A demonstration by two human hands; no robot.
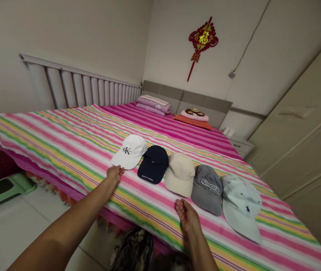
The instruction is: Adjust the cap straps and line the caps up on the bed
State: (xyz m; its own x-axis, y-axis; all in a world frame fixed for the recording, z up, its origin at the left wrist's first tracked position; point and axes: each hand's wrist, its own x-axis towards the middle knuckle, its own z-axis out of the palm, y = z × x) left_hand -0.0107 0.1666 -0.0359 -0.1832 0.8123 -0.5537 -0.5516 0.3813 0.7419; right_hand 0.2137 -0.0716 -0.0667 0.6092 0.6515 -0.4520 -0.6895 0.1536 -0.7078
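Several baseball caps lie in a slanting row on the striped bedsheet (73, 128), brims toward me. A white cap (134, 148) with black lettering is at the left end. After it come a navy cap (155, 162), a beige cap (180, 171), a grey cap (208, 188) with white script and a pale blue cap (242, 199). My left hand (115, 174) has its fingers closed at the edge of the white cap's brim. My right hand (187, 214) is held palm up, fingers loosely apart and holding nothing, just in front of the beige and grey caps.
Folded purple bedding (153, 105) and an orange-and-pink stack (194, 116) sit near the headboard (188, 99). A radiator (84, 84) runs along the left wall. At left is a green stool (8, 190); a wardrobe (304, 124) and white nightstand (239, 145) stand right.
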